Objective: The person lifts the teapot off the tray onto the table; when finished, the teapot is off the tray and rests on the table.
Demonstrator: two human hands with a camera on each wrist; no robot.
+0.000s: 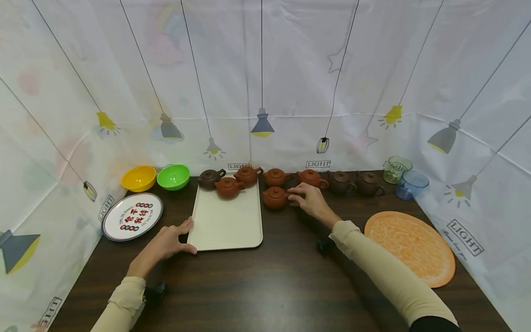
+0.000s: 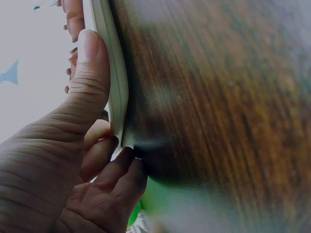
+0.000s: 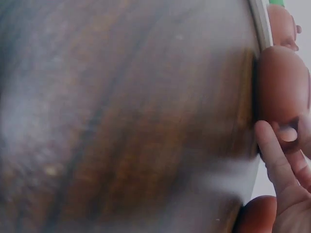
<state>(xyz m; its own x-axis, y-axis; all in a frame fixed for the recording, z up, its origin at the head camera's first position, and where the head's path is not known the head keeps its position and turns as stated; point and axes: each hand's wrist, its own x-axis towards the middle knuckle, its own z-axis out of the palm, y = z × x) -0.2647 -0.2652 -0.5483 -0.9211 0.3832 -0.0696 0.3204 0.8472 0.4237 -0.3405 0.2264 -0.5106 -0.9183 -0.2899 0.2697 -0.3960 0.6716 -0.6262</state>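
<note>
- The broad, dark brown wood-grain worktop (image 1: 265, 290) across the lower frame looks hard and slightly glossy; a pot dropped on it could crack.
- The flat, cream, rectangular tray (image 1: 228, 226), left of centre, could skew or tip if my left grip (image 1: 170, 240), clamped about its lower left corner, pulled unevenly. It looks smooth, with rounded corners and a low rim.
- Two round red-brown teapots (image 1: 228, 188) and one squat dark brown teapot (image 1: 210, 179) crowd the tray's upper end; a jolt could knock them together and chip a spout.
- The round, matt, clay-looking red-brown teapot (image 1: 274, 199) at centre sits just beside the tray's right edge. If it tilts, its small knobbed lid (image 1: 274, 191) could slide off.
- Its thin looped handle (image 3: 287, 134), pinched in my right grip (image 1: 310, 201), offers little surface, so a slip would start there.
</note>
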